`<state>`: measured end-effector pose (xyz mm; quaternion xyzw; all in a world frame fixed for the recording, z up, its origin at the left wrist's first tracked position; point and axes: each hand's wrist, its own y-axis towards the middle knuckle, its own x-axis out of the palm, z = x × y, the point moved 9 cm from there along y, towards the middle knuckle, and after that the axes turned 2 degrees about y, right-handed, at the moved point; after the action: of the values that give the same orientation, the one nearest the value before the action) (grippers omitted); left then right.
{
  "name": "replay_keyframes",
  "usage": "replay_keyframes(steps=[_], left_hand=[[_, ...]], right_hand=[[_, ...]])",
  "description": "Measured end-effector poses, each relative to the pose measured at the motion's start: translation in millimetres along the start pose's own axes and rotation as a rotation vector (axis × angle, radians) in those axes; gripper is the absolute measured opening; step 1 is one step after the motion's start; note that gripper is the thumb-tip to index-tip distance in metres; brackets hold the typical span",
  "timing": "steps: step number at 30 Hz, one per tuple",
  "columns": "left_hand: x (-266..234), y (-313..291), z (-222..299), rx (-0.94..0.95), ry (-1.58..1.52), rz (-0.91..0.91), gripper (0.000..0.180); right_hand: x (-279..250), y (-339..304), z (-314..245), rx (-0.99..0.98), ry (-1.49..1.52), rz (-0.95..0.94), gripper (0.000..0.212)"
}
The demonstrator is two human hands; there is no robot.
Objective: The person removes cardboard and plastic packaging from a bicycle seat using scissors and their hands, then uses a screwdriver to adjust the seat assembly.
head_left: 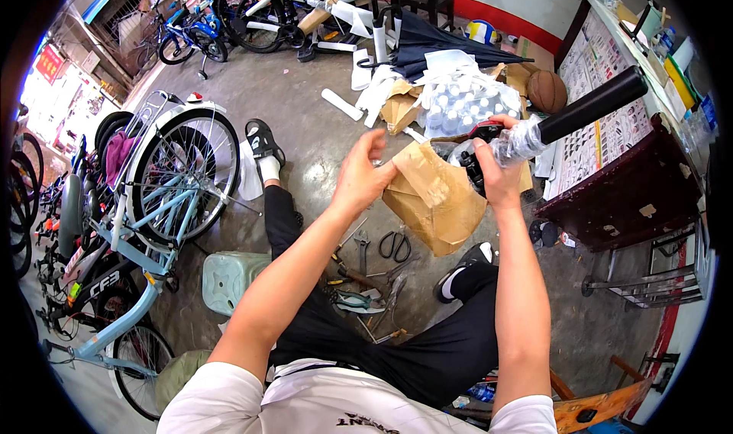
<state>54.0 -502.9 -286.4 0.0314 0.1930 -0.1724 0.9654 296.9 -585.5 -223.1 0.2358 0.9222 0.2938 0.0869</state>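
My right hand [498, 163] is closed around a black tube [592, 104] that slants up to the right. Clear plastic wrap [519, 145] covers its lower part, and a black fitting with a red-and-black piece sits by my fingers. A creased brown sheet of cardboard [439, 197] hangs below and left of that fitting. Beside its left edge is my left hand [363, 171], fingers raised and apart from the thumb. The thumb tip meets the cardboard edge; whether it presses on it is hard to see.
On the floor between my legs lie black-handled scissors [395, 246], an adjustable wrench [363, 251] and pliers [359, 302]. A pale green stool [231, 281] and a light blue bicycle [164, 228] stand left. Wrapped bottles [469, 102], an umbrella [435, 41] and a basketball [547, 90] lie ahead; a cabinet [618, 182] stands right.
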Motion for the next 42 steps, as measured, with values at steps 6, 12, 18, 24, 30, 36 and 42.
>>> replay_keyframes(steps=[6, 12, 18, 24, 30, 36, 42], left_hand=[[-10.5, 9.4, 35.9, 0.118, -0.261, 0.013, 0.021], [-9.2, -11.5, 39.3, 0.003, -0.452, 0.025, 0.022], [-7.6, -45.3, 60.5, 0.105, -0.344, 0.057, 0.022], [-10.2, -68.2, 82.5, 0.297, -0.207, 0.075, 0.020], [-8.1, -90.0, 105.6, 0.399, -0.145, 0.091, 0.017], [-1.2, -104.5, 112.8, 0.531, -0.068, 0.159, 0.019], [-8.1, -70.1, 51.4, 0.062, -0.469, 0.173, 0.032]], right_hand=[[0.4, -3.0, -5.7, -0.049, -0.060, -0.039, 0.044], [-8.8, 1.3, 2.8, -0.012, -0.088, -0.021, 0.042], [-13.6, 5.0, -5.4, 0.003, -0.070, 0.031, 0.039], [-24.4, 6.4, -5.3, -0.026, -0.139, 0.075, 0.039], [-22.2, 3.2, -5.5, -0.039, -0.117, 0.089, 0.040], [-28.1, 2.5, -7.3, -0.136, -0.352, 0.145, 0.038], [-31.1, 1.0, -8.0, -0.149, -0.369, 0.153, 0.036]])
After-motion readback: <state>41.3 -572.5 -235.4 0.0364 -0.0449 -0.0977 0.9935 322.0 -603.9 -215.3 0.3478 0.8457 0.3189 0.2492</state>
